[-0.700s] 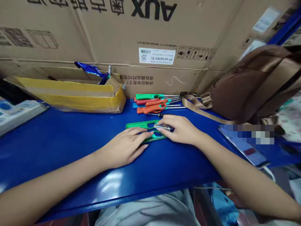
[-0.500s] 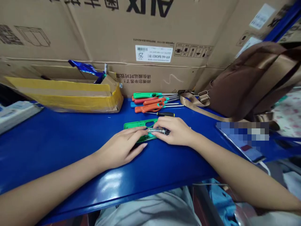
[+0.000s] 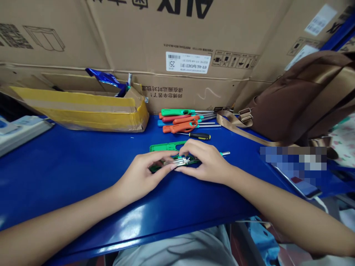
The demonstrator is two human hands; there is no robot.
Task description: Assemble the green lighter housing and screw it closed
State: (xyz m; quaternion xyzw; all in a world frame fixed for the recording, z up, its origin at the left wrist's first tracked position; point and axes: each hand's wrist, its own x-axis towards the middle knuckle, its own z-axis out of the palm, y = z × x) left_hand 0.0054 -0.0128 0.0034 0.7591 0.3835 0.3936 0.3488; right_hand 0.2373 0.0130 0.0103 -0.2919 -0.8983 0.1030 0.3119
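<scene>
A slim clear fuel tank point(image 3: 177, 162) with a metallic end lies between the fingertips of both hands. My left hand point(image 3: 141, 175) pinches its left end between thumb and fingers. My right hand point(image 3: 209, 160) curls round its right end, thumb below and index finger above. Just behind and under the fingers lies an opened green lighter casing point(image 3: 163, 147) on the blue table point(image 3: 111, 147), partly hidden by both hands. A metal lighter nozzle point(image 3: 226, 153) sticks out to the right beyond my right hand.
Several long-necked lighters point(image 3: 183, 127) lie stacked behind, with a black-and-yellow screwdriver point(image 3: 199, 136) in front. A yellow-taped carton point(image 3: 111, 120) stands at left. At right are a brown bag point(image 3: 299, 99) with its strap and a phone point(image 3: 294, 173) on a cable. A large cardboard box point(image 3: 124, 44) backs the table.
The clear tank has been lifted and tilted off the green casing. My left hand, flat before, now pinches it, and my right hand has shifted nearer. The view has shifted slightly.
</scene>
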